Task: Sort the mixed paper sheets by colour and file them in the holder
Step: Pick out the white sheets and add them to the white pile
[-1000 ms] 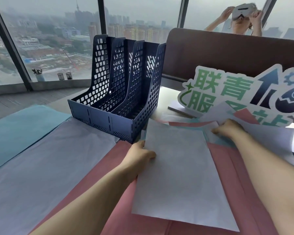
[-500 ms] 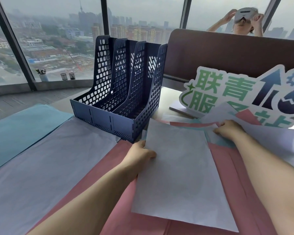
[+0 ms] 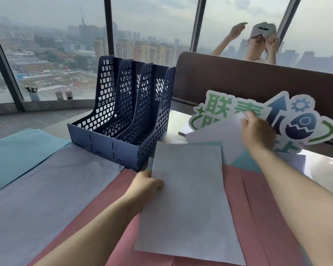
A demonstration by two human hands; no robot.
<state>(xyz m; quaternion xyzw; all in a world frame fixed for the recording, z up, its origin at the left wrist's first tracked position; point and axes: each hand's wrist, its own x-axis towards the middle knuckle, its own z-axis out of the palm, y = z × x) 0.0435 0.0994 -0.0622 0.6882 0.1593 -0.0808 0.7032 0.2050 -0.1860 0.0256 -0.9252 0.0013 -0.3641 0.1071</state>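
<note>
A dark blue three-slot file holder (image 3: 123, 131) stands at the back of the table, its slots holding no paper. In front of it lies a white sheet (image 3: 188, 204) on pink paper (image 3: 258, 198). My left hand (image 3: 144, 185) grips that sheet's left edge, thumb on top. My right hand (image 3: 256, 131) pinches the corner of another white sheet (image 3: 215, 139) and holds it raised off the mixed pile. Light blue paper (image 3: 246, 162) shows beneath the raised sheet.
Large sheets cover the table at left: light blue (image 3: 21, 148), then pale lilac-white (image 3: 46, 189). A cut-out sign (image 3: 296, 120) with green characters leans on a brown partition (image 3: 258, 81). Behind it, another person (image 3: 258, 43) adjusts a headset. Windows lie beyond.
My right hand rose from the pile and lifted a white sheet upward in front of the sign. My left hand stayed on the flat white sheet's edge.
</note>
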